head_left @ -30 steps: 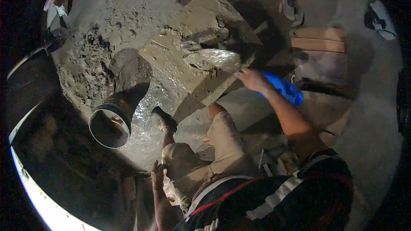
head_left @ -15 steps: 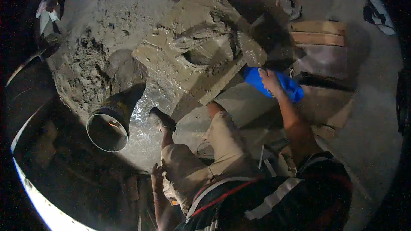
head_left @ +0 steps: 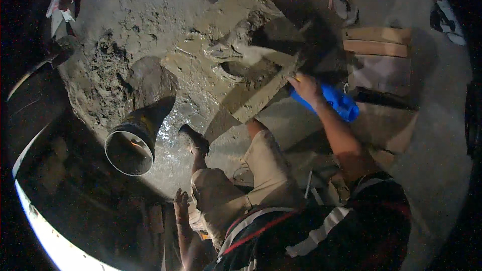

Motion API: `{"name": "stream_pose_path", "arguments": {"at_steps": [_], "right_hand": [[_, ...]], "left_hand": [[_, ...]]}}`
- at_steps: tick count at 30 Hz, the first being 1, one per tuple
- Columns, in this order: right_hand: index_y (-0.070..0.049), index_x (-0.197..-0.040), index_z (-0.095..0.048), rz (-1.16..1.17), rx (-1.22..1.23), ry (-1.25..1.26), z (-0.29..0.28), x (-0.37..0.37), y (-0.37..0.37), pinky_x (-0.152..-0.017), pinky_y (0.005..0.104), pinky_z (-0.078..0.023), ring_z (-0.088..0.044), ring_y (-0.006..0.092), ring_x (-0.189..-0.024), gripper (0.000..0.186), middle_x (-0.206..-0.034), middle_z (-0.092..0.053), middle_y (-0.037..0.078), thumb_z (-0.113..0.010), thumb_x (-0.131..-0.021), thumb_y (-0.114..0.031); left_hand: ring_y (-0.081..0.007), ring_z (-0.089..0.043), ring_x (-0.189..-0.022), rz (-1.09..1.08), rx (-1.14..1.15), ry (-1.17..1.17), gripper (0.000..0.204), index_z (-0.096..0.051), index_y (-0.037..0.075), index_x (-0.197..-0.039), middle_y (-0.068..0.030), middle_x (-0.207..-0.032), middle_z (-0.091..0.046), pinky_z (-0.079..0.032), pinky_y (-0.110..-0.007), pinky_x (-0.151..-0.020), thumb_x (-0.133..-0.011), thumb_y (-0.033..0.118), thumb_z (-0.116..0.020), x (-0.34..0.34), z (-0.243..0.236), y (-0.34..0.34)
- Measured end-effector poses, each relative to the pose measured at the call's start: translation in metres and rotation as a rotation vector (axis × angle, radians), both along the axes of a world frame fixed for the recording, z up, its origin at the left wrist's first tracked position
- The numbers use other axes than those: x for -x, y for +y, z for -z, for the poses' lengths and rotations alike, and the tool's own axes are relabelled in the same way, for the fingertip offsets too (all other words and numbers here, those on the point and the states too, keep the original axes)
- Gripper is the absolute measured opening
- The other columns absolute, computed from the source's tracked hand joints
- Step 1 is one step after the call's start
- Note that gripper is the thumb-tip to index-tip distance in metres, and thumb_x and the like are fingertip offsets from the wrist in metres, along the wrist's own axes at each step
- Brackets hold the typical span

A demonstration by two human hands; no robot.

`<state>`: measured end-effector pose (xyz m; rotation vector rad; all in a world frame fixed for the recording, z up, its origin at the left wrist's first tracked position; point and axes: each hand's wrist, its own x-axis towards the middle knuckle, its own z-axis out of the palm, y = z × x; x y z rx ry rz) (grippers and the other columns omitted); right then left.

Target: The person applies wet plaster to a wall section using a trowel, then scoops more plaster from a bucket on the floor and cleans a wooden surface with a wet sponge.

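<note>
My right hand (head_left: 307, 90) is closed at the right edge of a mud-covered square slab (head_left: 261, 101). A small yellow thing shows at its fingertips, too small to name. Partly behind this hand lies a long blue thing (head_left: 337, 102) that looks like plastic. Wet mud is heaped on the slab around a rough hollow (head_left: 251, 71), and a shadow falls across its far right part. Beside my left thigh hangs my left hand (head_left: 181, 204), fingers loosely apart and nothing seen in it.
A dark round bucket (head_left: 129, 151) lies tipped at the left, its mouth toward me. Behind it rises a heap of wet mud (head_left: 103, 78). Flattened cardboard (head_left: 379, 65) lies at the right, with footwear (head_left: 446, 22) farther out. My foot (head_left: 193, 139) rests on wet ground before the slab.
My right hand has come off the blue thing and shifted left to the slab's edge. The shadow on the slab has changed. My left hand's fingers have spread slightly.
</note>
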<state>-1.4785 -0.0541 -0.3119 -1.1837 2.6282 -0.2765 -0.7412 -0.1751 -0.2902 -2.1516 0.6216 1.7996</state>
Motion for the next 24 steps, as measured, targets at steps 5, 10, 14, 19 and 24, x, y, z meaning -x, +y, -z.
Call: {"name": "stream_pose_path", "arguments": {"at_steps": [5,10,14,19,24], "right_hand": [[-0.004,-0.089,-0.062,0.187,-0.094,-0.05,0.008,0.063,0.004,-0.062,0.0483,-0.048,-0.063,0.0434,-0.073,0.036,-0.082,-0.064,0.026,-0.062,-0.093,-0.04],[-0.003,-0.092,-0.064,0.171,-0.078,0.025,0.061,0.103,-0.073,-0.065,0.0511,-0.048,-0.062,0.0464,-0.078,0.045,-0.085,-0.065,0.026,-0.056,-0.094,-0.048],[-0.002,-0.091,-0.064,0.002,-0.189,-0.077,0.052,0.055,-0.101,-0.07,0.0519,-0.048,-0.063,0.0454,-0.079,0.046,-0.084,-0.065,0.025,-0.056,-0.093,-0.047],[-0.002,-0.093,-0.065,-0.002,-0.299,-0.149,0.021,0.014,-0.051,-0.068,0.0521,-0.049,-0.064,0.0443,-0.079,0.038,-0.082,-0.066,0.025,-0.062,-0.092,-0.04],[-0.002,-0.088,-0.063,-0.096,-0.291,-0.322,-0.036,-0.006,-0.029,-0.068,0.0519,-0.049,-0.064,0.0431,-0.076,0.036,-0.081,-0.065,0.024,-0.063,-0.092,-0.038]], "left_hand": [[-0.016,-0.056,-0.105,0.128,0.139,0.174,0.062,-0.041,0.002,-0.145,-0.0103,-0.125,-0.06,-0.047,-0.03,-0.082,-0.093,0.025,-0.065,0.038,-0.01,-0.003],[-0.0243,-0.052,-0.121,0.039,0.159,0.19,0.064,-0.038,0.0,-0.146,-0.0158,-0.13,-0.057,-0.044,-0.036,-0.1,-0.092,0.022,-0.065,0.078,-0.008,-0.021],[-0.0287,-0.05,-0.127,0.24,0.23,0.189,0.065,-0.037,0.0,-0.147,-0.0202,-0.135,-0.054,-0.041,-0.04,-0.104,-0.092,0.024,-0.064,0.113,-0.029,-0.027],[-0.0214,-0.057,-0.113,0.199,0.106,0.106,0.062,-0.04,0.0,-0.145,-0.0146,-0.126,-0.061,-0.045,-0.034,-0.097,-0.093,0.023,-0.064,0.099,-0.018,-0.027],[-0.0156,-0.057,-0.104,0.186,0.184,0.156,0.06,-0.04,-0.001,-0.145,-0.0086,-0.119,-0.063,-0.045,-0.029,-0.091,-0.093,0.021,-0.064,0.082,-0.022,-0.023]]}}
